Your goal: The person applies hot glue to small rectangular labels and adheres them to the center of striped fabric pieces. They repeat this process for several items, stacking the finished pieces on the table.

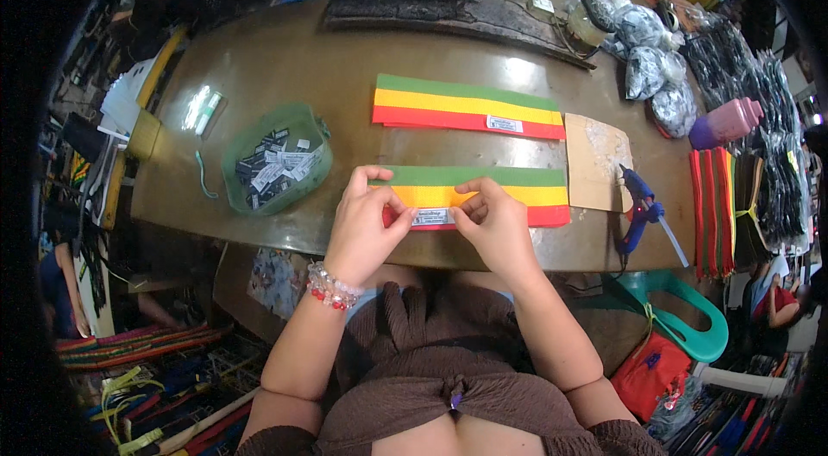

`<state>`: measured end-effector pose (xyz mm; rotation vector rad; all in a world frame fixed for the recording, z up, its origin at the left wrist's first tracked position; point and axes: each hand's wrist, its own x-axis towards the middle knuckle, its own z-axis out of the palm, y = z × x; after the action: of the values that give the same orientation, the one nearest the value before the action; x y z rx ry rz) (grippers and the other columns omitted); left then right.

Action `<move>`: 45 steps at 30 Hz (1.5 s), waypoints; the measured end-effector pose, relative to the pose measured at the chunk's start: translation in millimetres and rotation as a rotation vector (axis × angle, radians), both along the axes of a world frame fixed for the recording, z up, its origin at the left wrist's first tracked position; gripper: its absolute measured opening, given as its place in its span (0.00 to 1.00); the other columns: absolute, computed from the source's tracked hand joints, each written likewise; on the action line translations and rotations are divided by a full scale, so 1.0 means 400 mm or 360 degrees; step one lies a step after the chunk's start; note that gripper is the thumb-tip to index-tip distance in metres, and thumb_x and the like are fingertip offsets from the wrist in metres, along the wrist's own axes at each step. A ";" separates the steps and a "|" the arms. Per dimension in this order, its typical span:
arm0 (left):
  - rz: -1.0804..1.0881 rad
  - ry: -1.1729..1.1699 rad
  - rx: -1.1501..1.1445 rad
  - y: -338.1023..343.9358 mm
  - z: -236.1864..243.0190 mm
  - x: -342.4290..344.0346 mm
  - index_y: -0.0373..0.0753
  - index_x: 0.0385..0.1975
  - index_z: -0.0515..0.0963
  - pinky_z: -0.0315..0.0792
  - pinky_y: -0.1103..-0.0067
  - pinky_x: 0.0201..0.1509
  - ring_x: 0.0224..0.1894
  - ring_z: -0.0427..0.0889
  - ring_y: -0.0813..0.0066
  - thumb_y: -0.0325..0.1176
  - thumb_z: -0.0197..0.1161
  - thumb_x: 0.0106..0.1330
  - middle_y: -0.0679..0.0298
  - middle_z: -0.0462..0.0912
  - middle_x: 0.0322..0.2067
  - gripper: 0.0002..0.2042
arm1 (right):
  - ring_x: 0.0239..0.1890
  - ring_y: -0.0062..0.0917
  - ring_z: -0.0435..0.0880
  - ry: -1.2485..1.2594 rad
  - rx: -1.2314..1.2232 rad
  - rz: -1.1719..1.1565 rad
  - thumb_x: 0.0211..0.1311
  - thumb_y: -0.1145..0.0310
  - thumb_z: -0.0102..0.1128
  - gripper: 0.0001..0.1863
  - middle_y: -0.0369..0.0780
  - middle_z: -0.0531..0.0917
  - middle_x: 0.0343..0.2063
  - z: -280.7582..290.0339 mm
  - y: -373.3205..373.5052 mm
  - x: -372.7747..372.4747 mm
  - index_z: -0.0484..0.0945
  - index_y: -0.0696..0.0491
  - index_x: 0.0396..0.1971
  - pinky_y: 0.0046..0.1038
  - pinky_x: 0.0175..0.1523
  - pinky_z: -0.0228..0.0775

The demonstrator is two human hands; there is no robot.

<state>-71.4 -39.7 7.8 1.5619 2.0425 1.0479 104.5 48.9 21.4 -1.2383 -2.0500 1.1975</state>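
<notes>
A folded green, yellow and red striped cloth band [543,196] lies across the table in front of me. On its red stripe sits a small white label [433,216] with dark print. My left hand [369,223] is at the label's left end, thumb and forefinger bent in on it. My right hand [497,221] does the same at the right end, its thumb tip at the label's edge. Farther back lies a second striped band [466,101], with a similar label [504,123] on its red stripe.
A green plastic bin [321,165] at left holds loose labels. To the right are brown cardboard [595,146] and a blue glue gun [636,197] with a glue stick. Bagged goods [647,68], a pink bottle [737,118] and a long dark bar [414,15] stand beyond.
</notes>
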 end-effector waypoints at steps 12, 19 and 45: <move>-0.0052 0.0275 -0.0095 0.015 -0.002 -0.007 0.35 0.22 0.77 0.70 0.68 0.55 0.51 0.74 0.54 0.32 0.69 0.51 0.54 0.71 0.47 0.09 | 0.25 0.40 0.82 -0.0180 0.0632 0.0126 0.51 0.77 0.65 0.16 0.45 0.80 0.20 -0.043 -0.008 -0.004 0.73 0.60 0.40 0.37 0.32 0.75; -0.0062 0.0273 -0.0102 0.005 0.003 -0.003 0.38 0.29 0.75 0.69 0.64 0.57 0.52 0.73 0.51 0.33 0.70 0.54 0.53 0.71 0.48 0.10 | 0.70 0.44 0.58 -0.0624 0.1103 0.0709 0.63 0.53 0.56 0.40 0.55 0.61 0.66 -0.019 -0.137 -0.047 0.57 0.67 0.65 0.42 0.70 0.53; 0.0142 0.0816 -0.0363 0.030 0.056 -0.459 0.34 0.36 0.83 0.76 0.67 0.47 0.38 0.83 0.52 0.29 0.63 0.58 0.48 0.83 0.34 0.09 | 0.72 0.37 0.56 -0.0882 0.1320 0.0566 0.57 0.36 0.53 0.49 0.48 0.62 0.67 -0.117 -0.112 0.067 0.58 0.60 0.67 0.45 0.74 0.37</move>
<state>-254.8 -27.6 30.4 1.7578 2.4750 0.4382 131.3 4.0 -25.4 -0.8432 -2.8061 0.0027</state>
